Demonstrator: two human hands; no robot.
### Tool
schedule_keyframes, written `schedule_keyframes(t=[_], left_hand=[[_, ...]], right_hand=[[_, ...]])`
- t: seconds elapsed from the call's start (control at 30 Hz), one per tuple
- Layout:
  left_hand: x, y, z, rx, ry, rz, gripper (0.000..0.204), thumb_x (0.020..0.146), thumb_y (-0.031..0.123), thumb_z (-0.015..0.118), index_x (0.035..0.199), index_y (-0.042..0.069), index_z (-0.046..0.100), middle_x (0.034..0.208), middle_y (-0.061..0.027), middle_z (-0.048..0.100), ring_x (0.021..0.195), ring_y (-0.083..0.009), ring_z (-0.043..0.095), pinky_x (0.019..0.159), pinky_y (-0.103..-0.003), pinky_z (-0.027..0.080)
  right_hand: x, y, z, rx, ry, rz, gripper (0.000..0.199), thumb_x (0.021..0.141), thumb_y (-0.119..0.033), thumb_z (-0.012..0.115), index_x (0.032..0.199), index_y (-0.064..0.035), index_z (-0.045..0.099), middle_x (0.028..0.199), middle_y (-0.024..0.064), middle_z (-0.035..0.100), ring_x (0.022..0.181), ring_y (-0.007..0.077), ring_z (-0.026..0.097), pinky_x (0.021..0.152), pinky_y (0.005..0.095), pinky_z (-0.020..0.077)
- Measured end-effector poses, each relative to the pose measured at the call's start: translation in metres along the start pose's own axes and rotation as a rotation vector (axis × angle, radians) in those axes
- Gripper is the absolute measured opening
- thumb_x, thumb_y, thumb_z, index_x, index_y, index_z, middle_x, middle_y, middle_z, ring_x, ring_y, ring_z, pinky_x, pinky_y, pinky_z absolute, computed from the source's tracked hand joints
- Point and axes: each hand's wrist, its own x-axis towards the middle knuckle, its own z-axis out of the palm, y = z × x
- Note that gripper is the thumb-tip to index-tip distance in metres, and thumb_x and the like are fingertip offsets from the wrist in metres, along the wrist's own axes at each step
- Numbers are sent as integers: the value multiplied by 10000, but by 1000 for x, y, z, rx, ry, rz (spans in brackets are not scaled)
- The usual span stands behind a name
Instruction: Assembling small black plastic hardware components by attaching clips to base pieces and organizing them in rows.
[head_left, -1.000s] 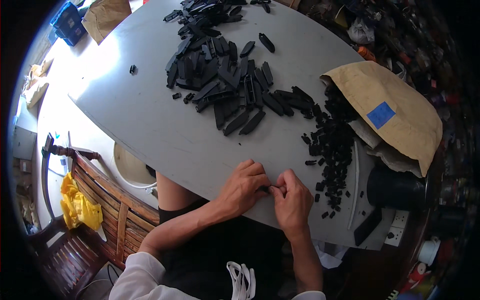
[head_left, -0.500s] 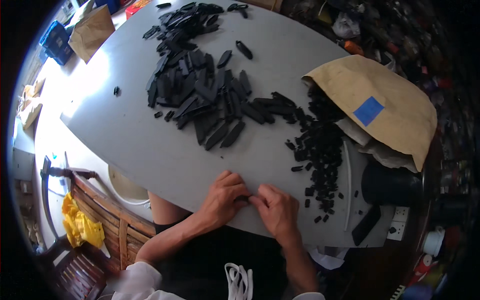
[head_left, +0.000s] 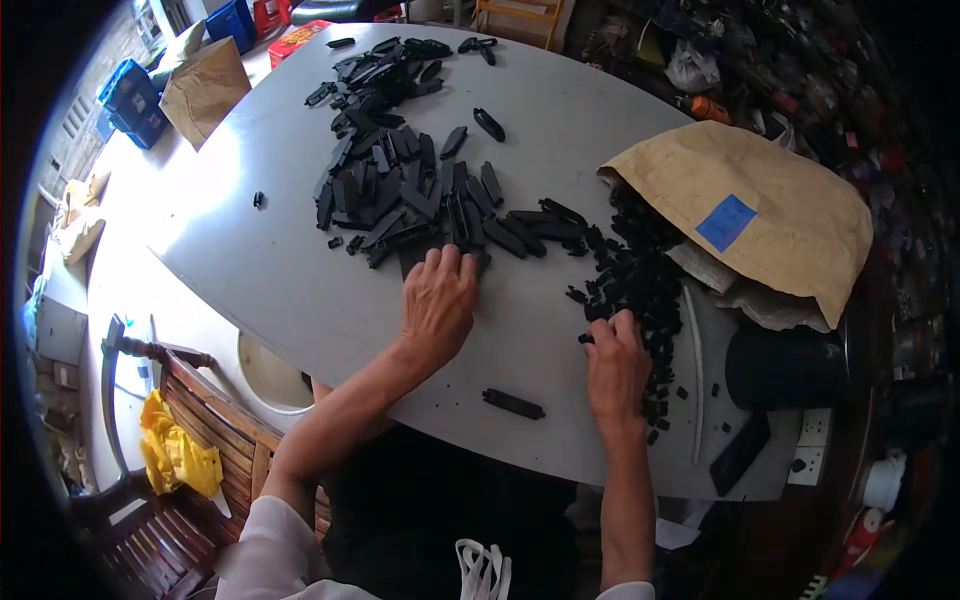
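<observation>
At the left of the gray table [head_left: 540,320], a big heap of long black pieces [head_left: 385,190] lies in a messy pile. The left hand [head_left: 438,305] is at the near side of it, with its fingers bent down over the pieces. I cannot tell if they hold one or just touch. Between the two hands, by the near edge, a lone long piece [head_left: 513,403] lies flat. It looks put aside, but I cannot see if it is finished. Next, the right hand [head_left: 617,370] is at the left side of a heap of little black bits [head_left: 645,262]. Its fingers are bent, with something dark by the tips; I cannot tell if they pinch it. Both heaps are big, so lots seems left to do.

From the left again, there is one yellow bag [head_left: 180,450] on one wooden chair [head_left: 259,468], then one small black piece [head_left: 259,200] by itself. The long pieces overlap too much to count, and so do the little bits. One long piece sits between two hands. Then come one white strip [head_left: 699,385], one flat black thing [head_left: 741,454] and one big brown sack [head_left: 790,190] with one blue patch [head_left: 725,222].
</observation>
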Motion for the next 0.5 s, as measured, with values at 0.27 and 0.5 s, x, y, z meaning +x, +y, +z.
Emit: schedule_keyframes(t=[0.27,0.5], left_hand=[[3,15,-16,-913,-353,-207,354,744,-73,651,1038,90,540,871,-79,544,698,-180,591,608,-321,474],[-5,22,11,-1668,-663,-355,491,759,-76,651,1210,92,549,893,-83,590,733,-179,605,667,-299,507]], right_hand=[[-16,-4,-12,769,-132,101,144,843,37,606,983,5,598,823,73,610,670,139,598,576,269,482],[-22,0,-11,1386,-218,399,213,855,44,595,1059,-18,604,804,62,603,595,76,563,521,214,476]])
